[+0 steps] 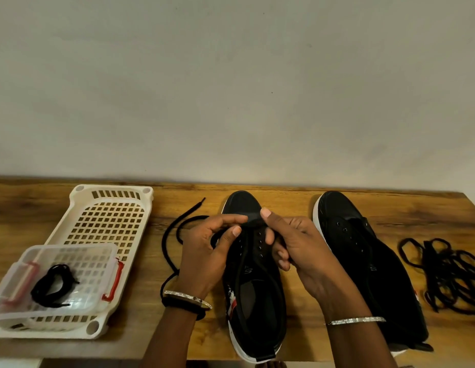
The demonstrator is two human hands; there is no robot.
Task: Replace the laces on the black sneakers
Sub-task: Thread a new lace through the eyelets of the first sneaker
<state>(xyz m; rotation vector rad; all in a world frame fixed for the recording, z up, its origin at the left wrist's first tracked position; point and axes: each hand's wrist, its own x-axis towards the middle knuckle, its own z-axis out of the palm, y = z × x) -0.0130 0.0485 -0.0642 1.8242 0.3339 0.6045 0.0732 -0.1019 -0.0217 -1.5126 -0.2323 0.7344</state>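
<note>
Two black sneakers stand toe-away on the wooden table. The left sneaker (253,293) has bare eyelets and sits between my hands. My left hand (207,251) pinches a black lace (170,236) near the front eyelets; the lace loops out to the left over the table. My right hand (297,248) grips the sneaker's right eyelet flap, thumb on the tongue and fingers curled under the edge. The right sneaker (363,261) lies unlaced beside my right wrist.
A pile of loose black laces (448,274) lies at the right end of the table. A white perforated basket (109,224) sits at the left, with a clear lidded box (80,264) holding a coiled black lace (54,285). A wall rises behind the table (416,208).
</note>
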